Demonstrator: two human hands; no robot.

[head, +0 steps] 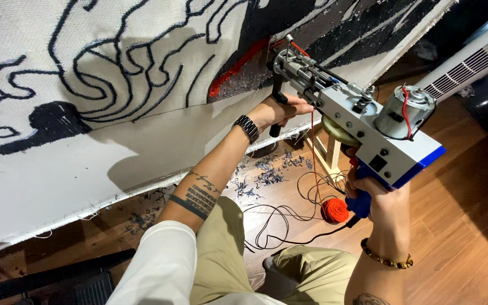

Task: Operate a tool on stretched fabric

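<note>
Pressing its needle end against the stretched white cloth (86, 164) beside a red patch (238, 70), the tufting gun (362, 121) is held in both hands. Left hand (280, 110) fingers are clenched round the black front handle; right hand (382, 203) grips the blue rear grip. A red yarn ball (334, 210) lies on the wooden floor (458, 226) among cables.
</note>
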